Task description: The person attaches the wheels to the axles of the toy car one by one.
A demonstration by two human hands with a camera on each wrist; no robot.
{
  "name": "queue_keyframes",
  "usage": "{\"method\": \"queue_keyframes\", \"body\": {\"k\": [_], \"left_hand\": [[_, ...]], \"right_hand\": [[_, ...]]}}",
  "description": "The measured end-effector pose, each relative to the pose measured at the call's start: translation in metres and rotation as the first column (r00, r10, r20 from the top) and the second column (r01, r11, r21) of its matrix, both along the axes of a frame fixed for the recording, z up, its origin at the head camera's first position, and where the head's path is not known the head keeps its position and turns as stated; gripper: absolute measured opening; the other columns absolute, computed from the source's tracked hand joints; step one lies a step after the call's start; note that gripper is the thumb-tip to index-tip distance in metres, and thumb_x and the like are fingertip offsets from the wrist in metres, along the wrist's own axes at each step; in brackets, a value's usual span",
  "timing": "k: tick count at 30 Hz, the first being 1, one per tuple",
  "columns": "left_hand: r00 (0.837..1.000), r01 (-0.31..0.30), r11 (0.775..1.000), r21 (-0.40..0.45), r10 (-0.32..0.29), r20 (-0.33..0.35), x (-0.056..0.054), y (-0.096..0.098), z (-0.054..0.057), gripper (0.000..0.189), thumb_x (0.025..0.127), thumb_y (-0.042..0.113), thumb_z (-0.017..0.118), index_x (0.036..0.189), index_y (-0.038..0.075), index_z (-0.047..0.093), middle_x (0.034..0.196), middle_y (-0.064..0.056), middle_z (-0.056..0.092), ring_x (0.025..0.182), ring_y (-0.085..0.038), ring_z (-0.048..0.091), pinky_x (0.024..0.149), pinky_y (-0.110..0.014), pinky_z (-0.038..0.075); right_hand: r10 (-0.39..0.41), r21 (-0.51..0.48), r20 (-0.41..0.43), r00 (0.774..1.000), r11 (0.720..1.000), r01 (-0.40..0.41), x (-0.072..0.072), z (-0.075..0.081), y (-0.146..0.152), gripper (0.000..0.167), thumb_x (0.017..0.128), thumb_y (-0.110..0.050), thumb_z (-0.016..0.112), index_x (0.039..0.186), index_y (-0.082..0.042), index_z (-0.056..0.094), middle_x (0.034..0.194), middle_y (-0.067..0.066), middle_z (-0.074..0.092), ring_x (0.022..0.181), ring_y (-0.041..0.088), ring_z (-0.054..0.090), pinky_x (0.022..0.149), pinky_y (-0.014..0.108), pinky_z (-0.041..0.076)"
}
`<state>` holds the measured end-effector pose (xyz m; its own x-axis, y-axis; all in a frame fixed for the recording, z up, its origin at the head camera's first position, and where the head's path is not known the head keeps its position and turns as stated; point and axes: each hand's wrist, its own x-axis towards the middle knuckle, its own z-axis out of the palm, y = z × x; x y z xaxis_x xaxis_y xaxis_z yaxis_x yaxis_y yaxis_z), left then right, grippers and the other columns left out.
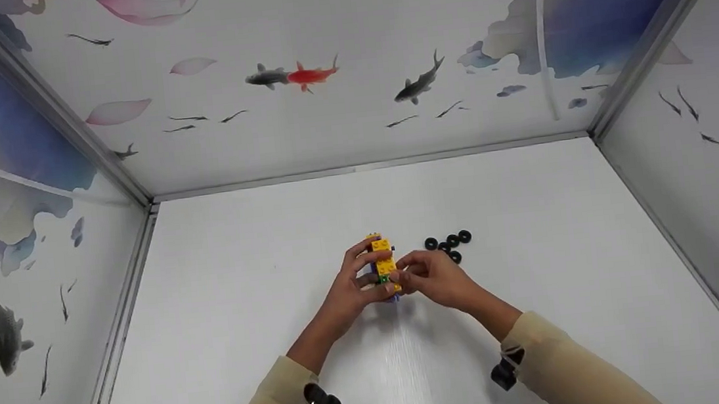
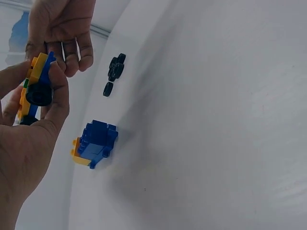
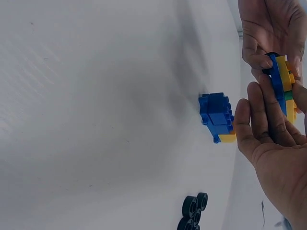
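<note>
My left hand (image 1: 345,292) grips a toy car of building blocks (image 1: 384,264), raised above the table. It has yellow and green bricks on a blue base (image 3: 277,84). Black wheels (image 2: 38,95) sit along its left-hand side in the left wrist view. My right hand (image 1: 439,277) pinches the car's right side near its close end, thumb on the yellow bricks and fingers by the blue base. Just what those fingertips hold there is hidden. Beyond the hands on the table stands a second blue-and-yellow block build (image 2: 97,139), mostly hidden in the head view.
Several loose black wheels (image 1: 453,240) lie in a cluster on the white table (image 1: 231,373), right of the block builds. Walls with painted fish enclose the table at the back (image 1: 352,130), left and right.
</note>
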<state>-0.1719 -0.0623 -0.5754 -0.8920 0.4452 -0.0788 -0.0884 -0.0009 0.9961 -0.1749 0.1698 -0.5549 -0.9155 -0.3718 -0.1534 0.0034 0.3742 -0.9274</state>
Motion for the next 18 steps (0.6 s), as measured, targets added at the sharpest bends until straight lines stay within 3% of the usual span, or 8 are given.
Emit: {"method": "queue_keyframes", "body": {"k": [7, 18], "left_hand": [[0.998, 0.037, 0.999, -0.003, -0.037, -0.058, -0.0007, -0.0027, -0.0027, 0.067, 0.094, 0.009, 0.089, 0.151, 0.029, 0.062, 0.182, 0.012, 0.017, 0.151, -0.040, 0.055, 0.107, -0.036, 0.063], [0.995, 0.010, 1.000, -0.029, -0.012, -0.094, 0.0003, -0.0018, -0.0054, 0.066, 0.093, 0.012, 0.090, 0.150, 0.032, 0.062, 0.181, 0.013, 0.018, 0.142, -0.036, 0.061, 0.107, -0.035, 0.063]], "right_hand": [[-0.017, 0.007, 0.002, 1.000, 1.000, 0.017, 0.0006, -0.0015, -0.0006, 0.034, 0.108, -0.029, 0.074, 0.129, -0.001, 0.073, 0.112, 0.013, 0.084, 0.100, 0.022, 0.082, 0.099, 0.058, 0.066], [-0.015, 0.018, -0.026, 1.000, 1.000, 0.015, 0.0003, -0.0030, 0.0001, 0.035, 0.109, -0.031, 0.073, 0.130, -0.003, 0.073, 0.111, 0.011, 0.083, 0.099, 0.025, 0.081, 0.096, 0.056, 0.067]]}}
